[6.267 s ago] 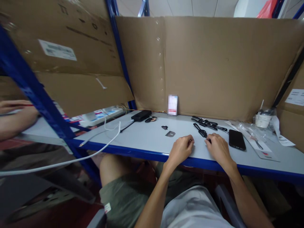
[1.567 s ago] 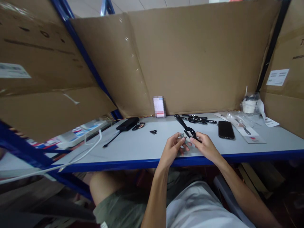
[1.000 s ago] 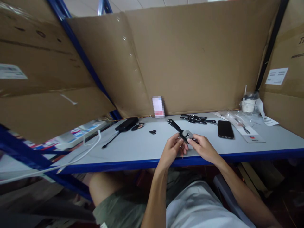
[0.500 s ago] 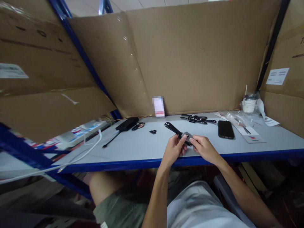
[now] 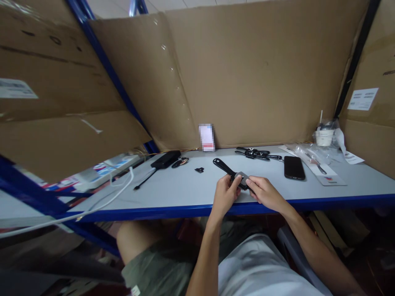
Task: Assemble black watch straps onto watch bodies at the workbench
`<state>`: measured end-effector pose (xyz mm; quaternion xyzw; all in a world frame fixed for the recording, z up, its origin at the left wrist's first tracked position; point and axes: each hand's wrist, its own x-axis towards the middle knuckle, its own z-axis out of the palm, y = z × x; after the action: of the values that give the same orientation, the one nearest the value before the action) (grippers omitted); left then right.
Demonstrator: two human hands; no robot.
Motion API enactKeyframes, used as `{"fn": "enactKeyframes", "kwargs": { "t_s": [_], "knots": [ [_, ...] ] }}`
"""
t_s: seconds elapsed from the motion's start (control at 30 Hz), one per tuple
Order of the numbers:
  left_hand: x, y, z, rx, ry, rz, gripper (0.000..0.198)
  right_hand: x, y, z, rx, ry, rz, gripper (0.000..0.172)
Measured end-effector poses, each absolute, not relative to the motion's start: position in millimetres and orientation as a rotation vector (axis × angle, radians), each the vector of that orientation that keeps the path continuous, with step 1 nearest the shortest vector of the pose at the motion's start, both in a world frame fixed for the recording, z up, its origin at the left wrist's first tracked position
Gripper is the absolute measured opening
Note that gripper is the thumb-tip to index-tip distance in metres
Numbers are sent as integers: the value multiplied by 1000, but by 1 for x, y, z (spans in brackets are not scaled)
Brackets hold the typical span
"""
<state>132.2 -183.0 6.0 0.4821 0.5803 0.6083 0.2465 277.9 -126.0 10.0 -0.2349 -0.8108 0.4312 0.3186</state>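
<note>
A black spokeshave (image 5: 224, 167) is held between both hands just above the front of the table; its handle with a hole in the end points away to the left. A flat grey metal blade (image 5: 241, 179) lies over its middle. My left hand (image 5: 226, 191) is closed around the near side, thumb on the blade. From the other side, my right hand (image 5: 263, 190) pinches the blade's right edge and the tool's body. The far handle is mostly hidden by my right fingers. A small black metal piece (image 5: 199, 169) lies apart on the table, left of the tool.
More black spokeshaves (image 5: 254, 153) lie behind the hands. A phone (image 5: 294, 167) and a packaged tool on a card (image 5: 327, 176) are at right, a bagged cup (image 5: 324, 137) behind. A black adapter (image 5: 166, 160) and white cable (image 5: 120, 200) lie left. Cardboard (image 5: 247, 82) stands behind.
Both hands keep the spokeshave and blade in nearly the same place, with only a slight shift of the fingers. The view has tilted slightly.
</note>
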Motion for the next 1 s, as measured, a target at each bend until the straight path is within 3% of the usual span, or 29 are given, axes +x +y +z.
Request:
{"fn": "enactKeyframes", "kwargs": {
  "t_s": [1.0],
  "knots": [
    [134, -184, 8, 1300, 1541, 1642, 45, 277, -123, 5, -638, -2116, 998, 39]
  ]
}}
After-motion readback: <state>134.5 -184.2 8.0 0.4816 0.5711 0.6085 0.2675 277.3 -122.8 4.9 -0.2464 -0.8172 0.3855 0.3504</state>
